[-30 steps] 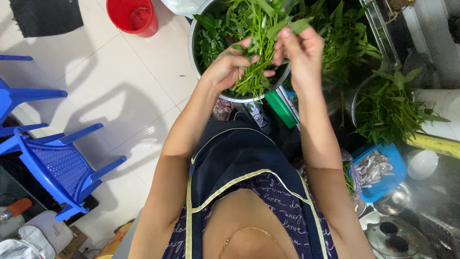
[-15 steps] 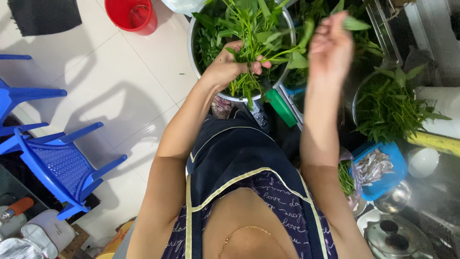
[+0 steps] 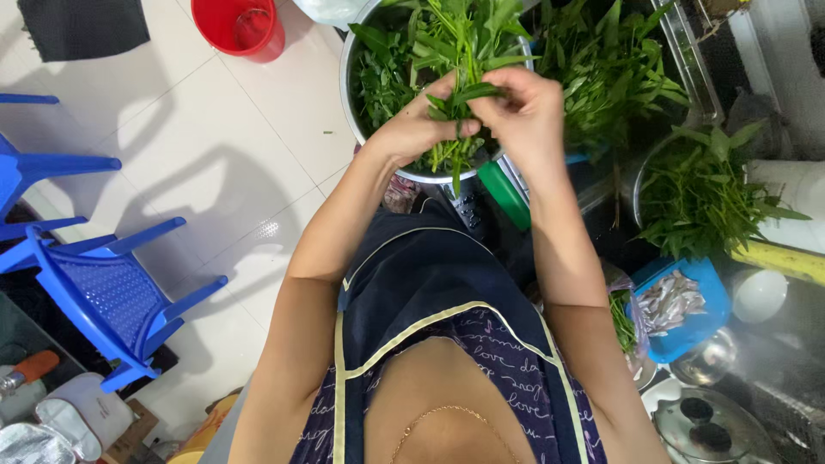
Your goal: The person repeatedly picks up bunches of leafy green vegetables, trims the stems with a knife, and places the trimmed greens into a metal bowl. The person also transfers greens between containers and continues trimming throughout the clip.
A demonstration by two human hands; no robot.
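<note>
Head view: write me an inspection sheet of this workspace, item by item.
Surface: white tiled floor.
Job's things: bunch of leafy green stems held over a metal basin full of greens.
Clutter: red bucket, blue plastic chairs, blue tray of small fish, second pile of greens, pot lid.
Hands: left hand and right hand both grip the stems, close together.
Cables: nothing seen.
Surroundings: dark mat.

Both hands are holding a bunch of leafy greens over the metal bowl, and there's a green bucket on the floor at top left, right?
Not quite: the bucket is red, as the head view shows. Both the left hand and right hand do hold the leafy greens over the metal bowl.
</note>
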